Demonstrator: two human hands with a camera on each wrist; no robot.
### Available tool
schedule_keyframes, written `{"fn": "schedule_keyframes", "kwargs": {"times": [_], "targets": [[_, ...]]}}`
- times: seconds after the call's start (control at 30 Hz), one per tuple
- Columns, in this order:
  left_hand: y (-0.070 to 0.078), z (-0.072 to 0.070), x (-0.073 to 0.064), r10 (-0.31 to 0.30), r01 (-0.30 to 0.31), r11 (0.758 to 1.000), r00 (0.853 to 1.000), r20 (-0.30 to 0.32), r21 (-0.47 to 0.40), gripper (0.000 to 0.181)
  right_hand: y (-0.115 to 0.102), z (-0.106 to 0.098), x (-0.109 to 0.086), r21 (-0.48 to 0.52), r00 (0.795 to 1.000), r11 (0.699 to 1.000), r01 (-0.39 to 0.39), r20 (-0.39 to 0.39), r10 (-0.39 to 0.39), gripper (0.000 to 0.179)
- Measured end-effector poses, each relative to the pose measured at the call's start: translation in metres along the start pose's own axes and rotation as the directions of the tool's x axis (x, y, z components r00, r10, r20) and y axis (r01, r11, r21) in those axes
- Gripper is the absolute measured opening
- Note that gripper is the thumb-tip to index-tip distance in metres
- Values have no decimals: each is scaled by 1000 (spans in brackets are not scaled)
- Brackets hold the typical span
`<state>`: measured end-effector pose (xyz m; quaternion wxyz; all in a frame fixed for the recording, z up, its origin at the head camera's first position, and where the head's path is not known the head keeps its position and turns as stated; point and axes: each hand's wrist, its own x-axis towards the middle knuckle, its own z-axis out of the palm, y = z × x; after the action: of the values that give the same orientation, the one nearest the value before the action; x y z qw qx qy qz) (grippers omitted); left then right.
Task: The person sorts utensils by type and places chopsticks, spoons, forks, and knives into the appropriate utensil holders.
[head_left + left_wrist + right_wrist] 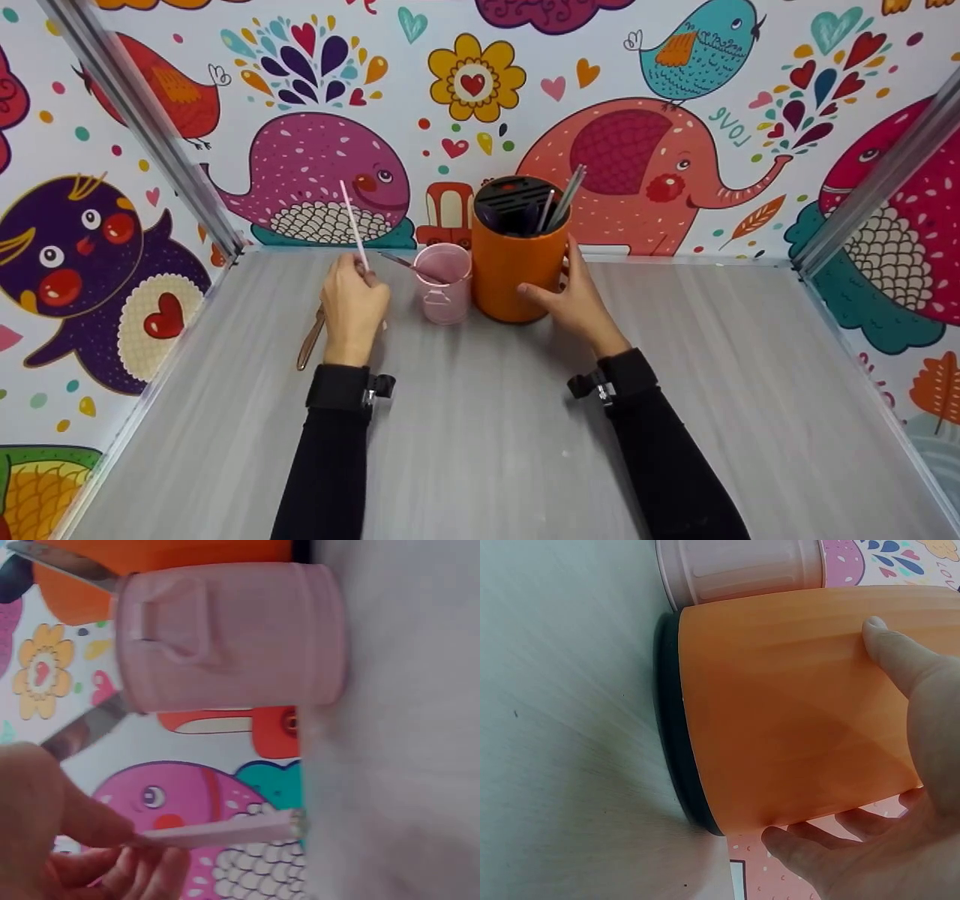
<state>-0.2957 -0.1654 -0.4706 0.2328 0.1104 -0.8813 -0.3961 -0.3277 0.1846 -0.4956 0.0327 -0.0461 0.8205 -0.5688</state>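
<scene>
My left hand (pixel 355 304) pinches a thin pale pink stick (pixel 352 217) between thumb and fingers, to the left of a small pink cup (pixel 446 304). The stick's lower end (pixel 281 826) shows below the fingers in the left wrist view. Flat metal pieces (pixel 90 724) stick out of the cup. To its right stands an orange cylindrical knife block (pixel 510 277) with a black slotted top, holding several thin sticks (pixel 568 195). My right hand (pixel 581 304) grips its right side; the thumb lies across the front, the fingers behind.
A brown handle-like piece (pixel 310 343) lies beside the left hand, partly hidden by it. The grey table (pixel 480 450) is bordered by patterned walls (pixel 450 165) and metal posts (pixel 142 127) at both back corners.
</scene>
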Motion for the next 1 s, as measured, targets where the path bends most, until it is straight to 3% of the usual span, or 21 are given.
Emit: {"fn": "schedule_keyframes", "kwargs": {"times": [0.13,0.27,0.5,0.83,0.93,1.0], "targets": [[13,-8,-1,43,-48,997,997,-69,-67,25,0,0,0,-9,1000,1000,-5,4,5,137],[26,-15,-5,125,-140,983,984,-124,-122,20,1,0,1,-19,1000,1000,-10,8,10,134],[49,-24,-14,285,-320,939,927,-243,-123,18,6,-2,3,-12,1000,1000,8,14,-8,135],[98,-30,-45,465,-486,872,861,-205,-60,29,1,-1,2,-21,999,999,-32,13,32,135],[110,-24,-57,528,-546,835,830,-179,-68,28,1,0,2,-19,999,999,-41,12,41,133],[117,-19,-65,578,-594,799,801,-156,-91,25,2,0,2,-22,1000,999,-24,6,25,132]]}}
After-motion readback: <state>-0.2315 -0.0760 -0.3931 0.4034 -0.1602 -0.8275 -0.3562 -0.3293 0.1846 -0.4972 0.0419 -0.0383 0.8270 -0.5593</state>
